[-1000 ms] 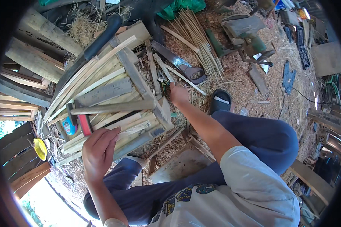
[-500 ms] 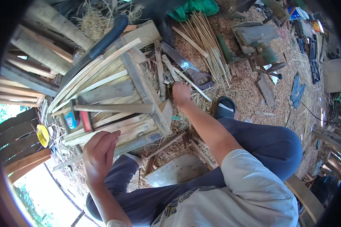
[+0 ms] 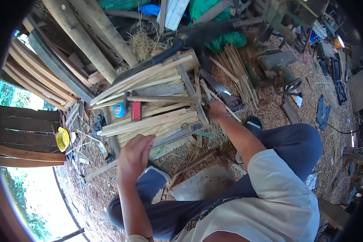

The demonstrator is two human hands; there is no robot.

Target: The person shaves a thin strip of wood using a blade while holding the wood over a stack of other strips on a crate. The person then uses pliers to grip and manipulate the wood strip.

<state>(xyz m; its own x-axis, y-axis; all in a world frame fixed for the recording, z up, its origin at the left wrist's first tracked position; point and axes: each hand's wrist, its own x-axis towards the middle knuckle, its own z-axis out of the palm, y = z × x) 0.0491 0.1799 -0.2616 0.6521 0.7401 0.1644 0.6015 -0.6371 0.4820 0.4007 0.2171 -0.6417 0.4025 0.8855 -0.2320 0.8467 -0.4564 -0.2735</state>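
Note:
My left hand [image 3: 135, 156] hovers at the near edge of a low wooden bench [image 3: 188, 78], its fingers pinched together; whatever is between them is too small to make out. Past the bench's right end, my right hand [image 3: 218, 109] is closed beside thin wood strips [image 3: 230, 109], with anything in its grip hidden. Long wood strips [image 3: 149, 122] cover the bench top. Across them lies a hammer [image 3: 165, 99], with a red block-shaped tool [image 3: 136, 111] and a blue tape measure [image 3: 119, 109] near its head. Close to my right hand rests a handsaw [image 3: 231, 101] on the ground.
A bundle of thin sticks [image 3: 243, 76] lies at the far right of the bench, near a green plastic bag [image 3: 230, 40]. Poles [image 3: 84, 44] lean at the back left. A yellow bowl-like object [image 3: 62, 139] hangs at left. A wooden frame with a panel [image 3: 205, 181] sits between my legs.
The whole view has shifted, so the bench and my left hand appear farther right. My right hand stays closed near the wood strips, and my left fingers remain pinched.

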